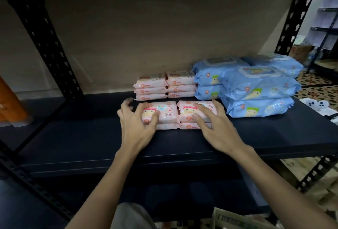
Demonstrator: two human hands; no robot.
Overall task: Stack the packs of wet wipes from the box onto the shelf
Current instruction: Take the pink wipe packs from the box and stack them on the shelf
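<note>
Wet wipes: small pink packs (pixel 158 112) sit in two short stacks side by side near the front of the shelf (pixel 91 137), with more pink stacks (pixel 165 86) behind them.
Left hand (pixel 136 119): fingers curled over the left front stack, thumb on its near face, grasping it.
Right hand (pixel 213 121): fingers lie spread and nearly straight across the top of the right front stack, pressing rather than gripping.
Handling: soft film pouches, probably light and a little slippery; they give under a squeeze, so take them by the long sides and press flat to square the pile.
Blue packs (pixel 256 91): larger, stacked just right of the pink ones.
Surface: dark, smooth, flat board on a black slotted-steel frame; packs should slide easily.
Room: dim, plain wall behind, patterned tile floor to the right, another rack (pixel 323 33) beyond.
Box: only a printed corner (pixel 236 218) shows at the bottom edge.
</note>
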